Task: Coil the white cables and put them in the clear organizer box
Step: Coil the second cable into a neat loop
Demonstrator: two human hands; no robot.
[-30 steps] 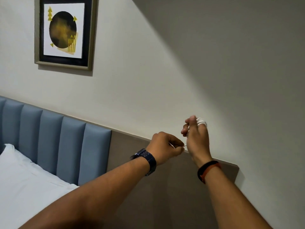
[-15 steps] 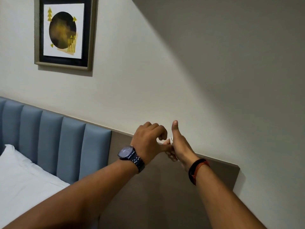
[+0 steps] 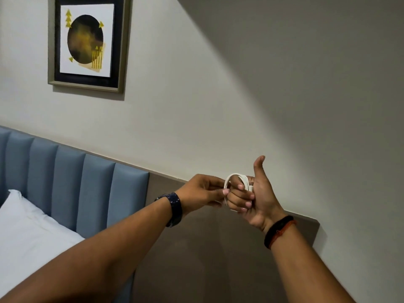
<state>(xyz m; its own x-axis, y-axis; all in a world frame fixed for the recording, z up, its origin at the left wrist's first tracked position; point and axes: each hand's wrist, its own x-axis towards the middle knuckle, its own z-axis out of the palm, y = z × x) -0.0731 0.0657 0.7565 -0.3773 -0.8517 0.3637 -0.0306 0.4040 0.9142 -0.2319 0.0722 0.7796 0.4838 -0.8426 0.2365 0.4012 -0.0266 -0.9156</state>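
Observation:
A thin white cable (image 3: 237, 177) is wound in several loops around the curled fingers of my right hand (image 3: 254, 195), whose thumb points up and whose palm faces me. My left hand (image 3: 202, 191) is just to its left and pinches the outer loop of the cable between thumb and fingertips. Both hands are raised in front of the wall, above the brown panel. The clear organizer box is not in view.
A blue padded headboard (image 3: 72, 184) and a white pillow (image 3: 26, 235) lie at the lower left. A brown wall panel (image 3: 207, 259) runs behind my arms. A framed picture (image 3: 87, 42) hangs on the wall at the upper left.
My right hand has turned palm toward me with the thumb up, and the coil now shows around its fingers. My left hand has shifted from above the right hand to its left side, pinching a loop.

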